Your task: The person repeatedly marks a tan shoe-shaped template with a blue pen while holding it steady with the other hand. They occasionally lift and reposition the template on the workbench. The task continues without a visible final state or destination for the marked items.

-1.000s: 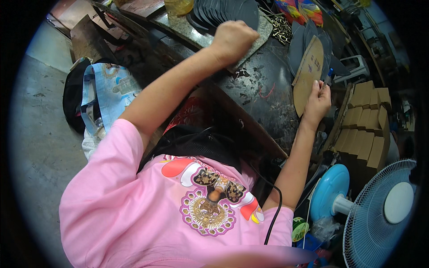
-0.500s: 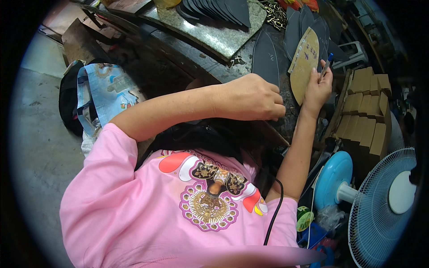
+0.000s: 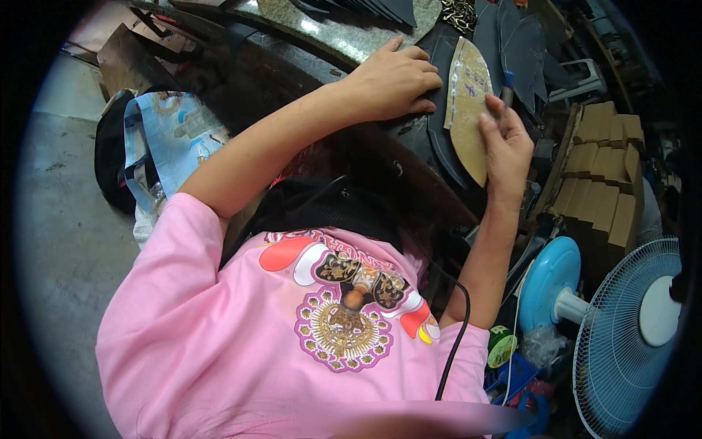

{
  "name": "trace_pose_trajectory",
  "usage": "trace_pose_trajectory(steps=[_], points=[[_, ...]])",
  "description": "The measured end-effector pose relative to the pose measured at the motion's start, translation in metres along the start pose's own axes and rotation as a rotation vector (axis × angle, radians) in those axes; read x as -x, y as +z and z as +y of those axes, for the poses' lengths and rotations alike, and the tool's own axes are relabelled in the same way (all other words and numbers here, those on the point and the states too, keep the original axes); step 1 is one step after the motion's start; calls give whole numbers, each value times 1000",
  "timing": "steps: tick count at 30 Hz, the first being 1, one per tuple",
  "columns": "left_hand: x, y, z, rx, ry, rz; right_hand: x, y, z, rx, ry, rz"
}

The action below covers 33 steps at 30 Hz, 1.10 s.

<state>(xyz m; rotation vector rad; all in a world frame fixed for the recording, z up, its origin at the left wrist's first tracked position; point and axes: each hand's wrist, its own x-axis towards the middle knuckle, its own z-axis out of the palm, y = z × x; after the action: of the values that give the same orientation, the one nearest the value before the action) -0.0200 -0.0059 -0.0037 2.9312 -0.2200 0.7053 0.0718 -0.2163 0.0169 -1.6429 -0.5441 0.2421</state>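
1. Head view: left hand (image 3: pixel 398 80) over the dark bench, fingers loosely spread and slightly bent. From where I stand its fingertips sit by the edge of dark grey leaf-shaped sheets (image 3: pixel 441 146); contact I cannot tell.
2. Right hand (image 3: pixel 508 146), well apart from the left: thumb and forefinger parted at the right edge of a tan template (image 3: pixel 468 110). Whether they grip it, I cannot tell. A blue pen end (image 3: pixel 508 79) shows just beyond the fingers; the rest is hidden.
3. Template lies on the grey sheets, between the two hands. Stiff-looking, flat, one long curved side, pointed lower tip, purple markings, pale spots down its left edge.
4. Right of it, more grey sheets (image 3: pixel 521 55), smooth and matt, overlapping like petals.
5. Beyond the left hand, a speckled stone slab (image 3: pixel 314 29), polished, with a fanned stack of dark pieces (image 3: pixel 365 9). Beside it, a tangled heap of brassy metal bits (image 3: pixel 458 14).
6. Right side: tan cardboard boxes (image 3: pixel 596 161), square-edged, in rows; lower, a wire-caged fan (image 3: pixel 625 336).
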Motion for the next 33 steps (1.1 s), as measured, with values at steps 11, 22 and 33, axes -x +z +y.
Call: trace_pose_trajectory(steps=[11,22,33], points=[[5,6,2,83,-49,258,13,-3,7,505,-134,-138],[4,8,4,3,-72,242,12,3,10,705,-153,-26],[5,9,3,-14,-78,201,12,7,9,664,-173,0]])
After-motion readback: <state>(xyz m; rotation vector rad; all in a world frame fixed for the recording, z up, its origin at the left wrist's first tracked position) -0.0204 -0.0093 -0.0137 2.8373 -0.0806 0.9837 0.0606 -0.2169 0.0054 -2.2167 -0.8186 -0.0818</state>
